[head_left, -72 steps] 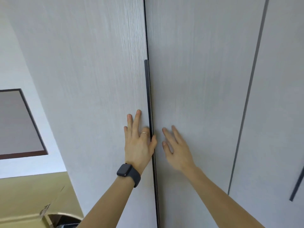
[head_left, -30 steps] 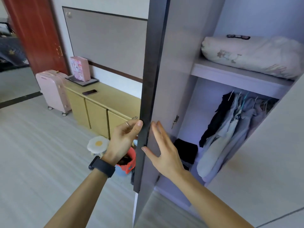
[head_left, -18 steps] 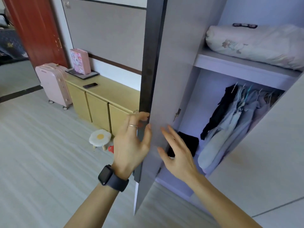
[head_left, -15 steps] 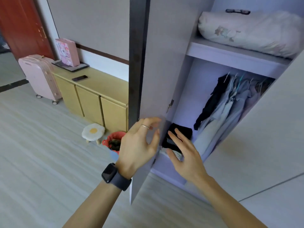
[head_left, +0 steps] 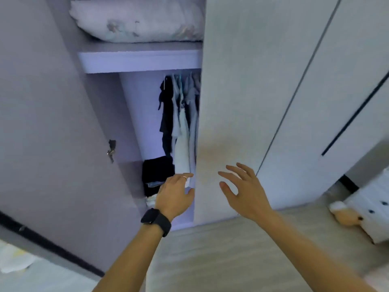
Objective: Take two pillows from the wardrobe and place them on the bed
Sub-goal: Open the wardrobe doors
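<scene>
The wardrobe's left door [head_left: 52, 133] stands swung wide open. On the upper shelf [head_left: 139, 60] lies a pale, printed pillow [head_left: 136, 20], partly hidden behind the shut right door [head_left: 242, 91]. My left hand [head_left: 174, 194], with a ring and a black watch, hovers at the inner edge of the right door, fingers apart and holding nothing. My right hand [head_left: 244, 192] floats in front of that door, fingers spread, empty. Both hands are far below the pillow.
Clothes [head_left: 181, 119] hang under the shelf, with a folded dark pile [head_left: 157, 173] beneath them. Further shut wardrobe doors [head_left: 336, 102] stretch to the right. A white spotted soft item with a plush toy [head_left: 362, 213] sits at the right. Pale wood floor [head_left: 210, 260] lies below.
The left door was shut, then pulled wide open. Both hands have let go of it and moved right, toward the shut right door. The view has turned to face the wardrobe interior.
</scene>
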Tool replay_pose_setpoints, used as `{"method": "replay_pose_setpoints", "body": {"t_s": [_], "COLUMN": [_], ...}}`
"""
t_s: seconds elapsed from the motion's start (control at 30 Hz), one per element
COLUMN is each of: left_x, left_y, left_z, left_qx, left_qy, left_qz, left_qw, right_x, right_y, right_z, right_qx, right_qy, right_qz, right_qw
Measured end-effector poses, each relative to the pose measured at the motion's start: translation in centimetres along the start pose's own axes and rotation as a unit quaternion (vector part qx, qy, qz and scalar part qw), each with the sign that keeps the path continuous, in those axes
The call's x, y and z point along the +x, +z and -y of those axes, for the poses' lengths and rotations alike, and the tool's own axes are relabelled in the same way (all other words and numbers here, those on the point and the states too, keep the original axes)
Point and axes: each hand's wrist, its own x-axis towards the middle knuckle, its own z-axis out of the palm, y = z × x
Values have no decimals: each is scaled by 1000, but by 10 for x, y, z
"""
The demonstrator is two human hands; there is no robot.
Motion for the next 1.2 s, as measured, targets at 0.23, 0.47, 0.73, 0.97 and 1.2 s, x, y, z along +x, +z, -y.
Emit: {"method": "replay_pose_setpoints", "body": {"t_s": [0.23, 0.47, 0.73, 0.97, 1.2], "left_x": [120, 204, 263, 296, 302], "left_y": [-66, -155, -200, -184, -166], "left_z": [-75, -130, -161, -144, -140], "left_qx": [-82, -186, -269, -350, -408], "left_qy": [44, 69, 71, 51, 66], "left_qz": [-113, -217, -255, -215, -241], "left_qw": [989, 956, 926, 910, 878], "right_x": [118, 239, 337, 374, 382], "right_y": [-72, -143, -162, -111, -98], "right_z": [-17, -15, -26, -57, -65], "right_qx": [-4, -10, -51, -147, -177], "right_qy": [-13, -62, -89, -82, -83], "right_qz": [-102, -206, -204, -238, -276], "right_qw": [995, 977, 974, 957, 941]}}
